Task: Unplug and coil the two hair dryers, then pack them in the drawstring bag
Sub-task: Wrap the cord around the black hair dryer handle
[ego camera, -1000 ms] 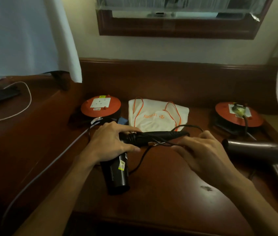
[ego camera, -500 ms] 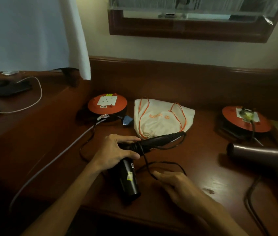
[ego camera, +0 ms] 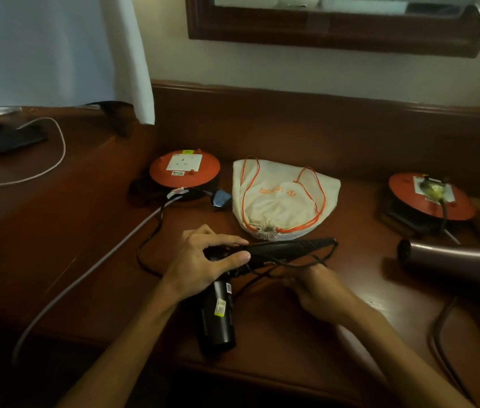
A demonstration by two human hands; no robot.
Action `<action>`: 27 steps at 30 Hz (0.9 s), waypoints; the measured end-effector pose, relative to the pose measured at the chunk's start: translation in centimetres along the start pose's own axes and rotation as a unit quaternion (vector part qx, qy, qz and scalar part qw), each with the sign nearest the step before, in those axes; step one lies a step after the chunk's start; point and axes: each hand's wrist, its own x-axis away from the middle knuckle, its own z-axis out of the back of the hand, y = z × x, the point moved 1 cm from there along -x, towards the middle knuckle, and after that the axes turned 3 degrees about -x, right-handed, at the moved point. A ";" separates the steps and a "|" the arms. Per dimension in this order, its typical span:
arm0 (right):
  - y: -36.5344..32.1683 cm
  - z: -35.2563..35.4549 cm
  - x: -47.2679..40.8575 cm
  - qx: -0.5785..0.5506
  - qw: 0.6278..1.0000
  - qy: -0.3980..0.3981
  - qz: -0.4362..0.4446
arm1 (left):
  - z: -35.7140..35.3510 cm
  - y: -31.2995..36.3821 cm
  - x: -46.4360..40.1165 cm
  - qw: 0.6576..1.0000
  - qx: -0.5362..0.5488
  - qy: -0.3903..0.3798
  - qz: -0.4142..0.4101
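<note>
A black hair dryer (ego camera: 218,316) lies on the wooden desk (ego camera: 277,334), its barrel toward me and its handle pointing right. My left hand (ego camera: 203,260) grips it where handle meets body. My right hand (ego camera: 315,290) holds its black cord (ego camera: 306,262), which is looped along the handle; the cord's plug (ego camera: 221,198) lies free beside the left reel. A second, brownish hair dryer (ego camera: 450,265) rests at the right, its cord plugged into the right orange reel (ego camera: 431,198). The white drawstring bag (ego camera: 280,198) with orange strings lies flat behind the black dryer.
An orange cable reel (ego camera: 184,172) sits at the back left, a grey cable (ego camera: 85,272) running from it off the desk's front. A white cable and dark devices (ego camera: 6,139) lie far left. A curtain hangs at upper left, a framed mirror above.
My right hand has moved up from the desk toward the handle, drawing the cord along it. The left hand stays on the dryer. The camera has shifted slightly.
</note>
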 end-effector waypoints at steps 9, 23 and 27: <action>-0.3 4.7 -5.8 -0.103 0.977 -0.185 0.014 | -0.2 1.4 0.8 0.993 -0.063 -0.103 -0.018; -5.2 6.8 -4.7 -0.219 0.942 -0.241 -0.080 | -1.6 4.2 -1.4 0.909 -0.301 -0.283 -0.054; -5.2 6.4 -3.9 -0.278 0.924 -0.233 -0.121 | -1.8 4.2 -1.3 0.926 -0.274 -0.257 -0.037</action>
